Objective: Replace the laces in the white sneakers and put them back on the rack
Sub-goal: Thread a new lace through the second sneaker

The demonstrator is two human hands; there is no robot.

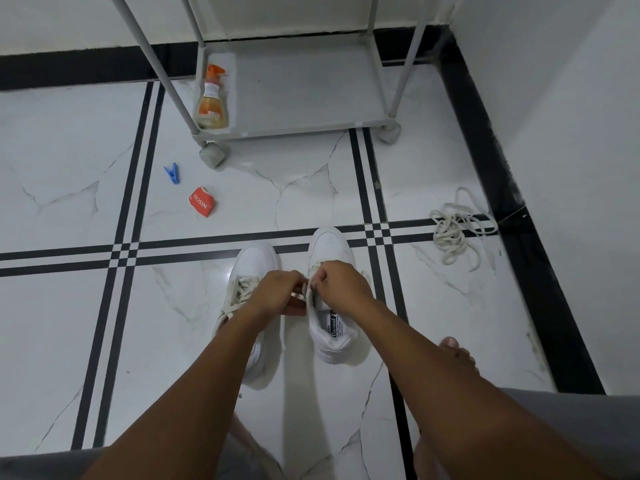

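Note:
Two white sneakers stand side by side on the tiled floor, toes pointing away from me. The left sneaker [255, 261] is laced with a cream lace and my left forearm crosses it. Over the right sneaker [327, 242], my left hand [277, 292] and my right hand [341, 284] meet at the top eyelets, each pinching a strand of the cream lace [309, 289]. A loose pile of off-white laces [455, 228] lies on the floor to the right, near the black skirting.
A grey wheeled rack [298, 88] stands ahead, its bottom shelf holding an orange spray bottle [212, 100]. A blue clothes peg [172, 173] and a red sachet [202, 201] lie on the floor at left. A white wall is at right; my bare foot [457, 355] rests nearby.

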